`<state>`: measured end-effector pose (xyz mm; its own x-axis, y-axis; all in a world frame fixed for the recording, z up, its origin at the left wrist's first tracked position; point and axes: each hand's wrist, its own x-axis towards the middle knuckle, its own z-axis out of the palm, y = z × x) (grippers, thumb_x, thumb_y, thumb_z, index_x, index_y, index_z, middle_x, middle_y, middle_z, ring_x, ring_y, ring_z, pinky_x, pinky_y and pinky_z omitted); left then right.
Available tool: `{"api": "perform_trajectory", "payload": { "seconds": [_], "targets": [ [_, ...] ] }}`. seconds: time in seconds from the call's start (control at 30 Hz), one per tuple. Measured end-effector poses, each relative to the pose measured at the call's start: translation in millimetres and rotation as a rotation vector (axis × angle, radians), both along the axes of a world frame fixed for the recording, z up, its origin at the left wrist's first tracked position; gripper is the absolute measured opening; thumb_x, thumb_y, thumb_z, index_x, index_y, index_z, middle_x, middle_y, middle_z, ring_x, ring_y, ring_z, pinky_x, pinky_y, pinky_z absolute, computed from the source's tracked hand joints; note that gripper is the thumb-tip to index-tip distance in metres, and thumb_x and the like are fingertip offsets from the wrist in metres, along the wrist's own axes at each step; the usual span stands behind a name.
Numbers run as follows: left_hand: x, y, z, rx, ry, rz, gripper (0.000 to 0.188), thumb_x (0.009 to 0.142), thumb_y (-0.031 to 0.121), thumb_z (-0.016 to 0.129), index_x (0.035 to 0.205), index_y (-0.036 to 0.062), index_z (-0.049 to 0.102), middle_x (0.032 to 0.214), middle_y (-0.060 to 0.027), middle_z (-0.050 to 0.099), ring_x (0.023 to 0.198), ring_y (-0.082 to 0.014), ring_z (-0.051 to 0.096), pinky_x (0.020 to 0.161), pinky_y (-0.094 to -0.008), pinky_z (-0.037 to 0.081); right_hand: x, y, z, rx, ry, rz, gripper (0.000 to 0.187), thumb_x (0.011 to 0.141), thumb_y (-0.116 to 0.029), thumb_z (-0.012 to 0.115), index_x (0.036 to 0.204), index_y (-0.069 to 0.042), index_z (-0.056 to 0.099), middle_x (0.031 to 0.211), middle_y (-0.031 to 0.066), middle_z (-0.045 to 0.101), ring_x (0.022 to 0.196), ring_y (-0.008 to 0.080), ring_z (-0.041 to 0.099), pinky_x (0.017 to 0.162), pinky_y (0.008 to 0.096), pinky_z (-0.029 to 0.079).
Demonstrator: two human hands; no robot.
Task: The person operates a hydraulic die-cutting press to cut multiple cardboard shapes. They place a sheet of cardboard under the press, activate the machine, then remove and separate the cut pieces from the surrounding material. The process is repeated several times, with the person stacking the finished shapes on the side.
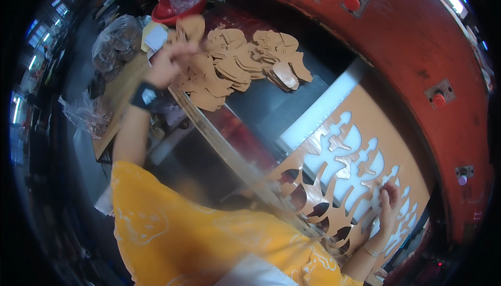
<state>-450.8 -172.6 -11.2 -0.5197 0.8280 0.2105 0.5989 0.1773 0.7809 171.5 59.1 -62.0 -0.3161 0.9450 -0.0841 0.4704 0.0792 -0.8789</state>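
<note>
My left hand, wearing a dark wrist band, is blurred by motion. Its fingers look spread beside a rounded tan piece at the left end of the heaped cut pieces; contact cannot be made out. These flat tan pieces lie in overlapping stacks on the dark machine bed. Over to the lower right, my right hand is above a tan sheet full of cut-out holes, its fingers loosely bent and slightly apart. No object shows in it. White surface shows through many of the holes.
A red machine beam with red push buttons curves along the right. A wooden rail edges the bed near my body. Back left are a red basket, plastic bags and a wooden table.
</note>
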Motion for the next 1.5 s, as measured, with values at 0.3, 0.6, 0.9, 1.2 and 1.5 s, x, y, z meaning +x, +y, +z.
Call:
{"api": "perform_trajectory", "payload": {
  "seconds": [0.3,0.6,0.9,1.2,1.5],
  "targets": [
    [64.6,-11.5,-62.1,0.013,0.569,-0.054,0.048,0.072,0.032,0.077,0.111,0.0090,0.062,0.127,-0.0137,0.058,0.127,-0.0345,0.046,0.111,-0.0459,0.031,65.4,0.3,-9.2,0.402,-0.237,-0.170,0.036,0.089,-0.006,0.058,0.124,0.001,0.052,0.119,0.0128,0.057,0.112,0.0252,0.052,0.100,0.0357,0.039],
    [254.7,231.3,-69.9,0.262,0.478,-0.672,0.049,0.083,0.028,0.067,0.126,0.0078,0.055,0.131,-0.0197,0.053,0.126,-0.0344,0.045,0.108,-0.0450,0.032,72.2,-8.1,-47.4,0.559,-0.913,-0.269,0.063,0.086,-0.040,0.059,0.139,-0.009,0.043,0.141,0.0218,0.043,0.132,0.0383,0.036,0.112,0.0493,0.021],
    [274.8,158.6,-89.9,-0.243,0.657,-0.634,0.061,0.082,0.024,0.059,0.139,0.0098,0.045,0.146,-0.0215,0.036,0.138,-0.0387,0.028,0.114,-0.0512,0.015,87.3,-110.5,-0.2,0.326,-0.513,-0.162,0.051,0.086,-0.026,0.062,0.131,-0.004,0.049,0.136,0.0199,0.048,0.130,0.0346,0.041,0.108,0.0451,0.032],
    [265.2,141.5,-100.1,-0.194,0.637,-0.603,0.058,0.081,0.015,0.057,0.138,0.0093,0.044,0.149,-0.0162,0.033,0.141,-0.0331,0.026,0.116,-0.0501,0.012,321.0,-81.8,-1.8,0.241,-0.804,-0.503,0.082,0.069,-0.032,0.076,0.140,-0.013,0.040,0.145,0.0205,0.033,0.137,0.0385,0.027,0.112,0.0480,0.024],
    [262.8,142.7,-97.8,-0.236,0.636,-0.572,0.057,0.084,0.025,0.054,0.138,0.0079,0.044,0.150,-0.0161,0.033,0.141,-0.0342,0.026,0.115,-0.0498,0.012,354.9,-31.1,-25.7,0.196,-0.761,-0.377,0.093,0.061,-0.041,0.077,0.143,-0.023,0.037,0.140,0.0210,0.035,0.135,0.0424,0.026,0.111,0.0530,0.022]
  ]
}}
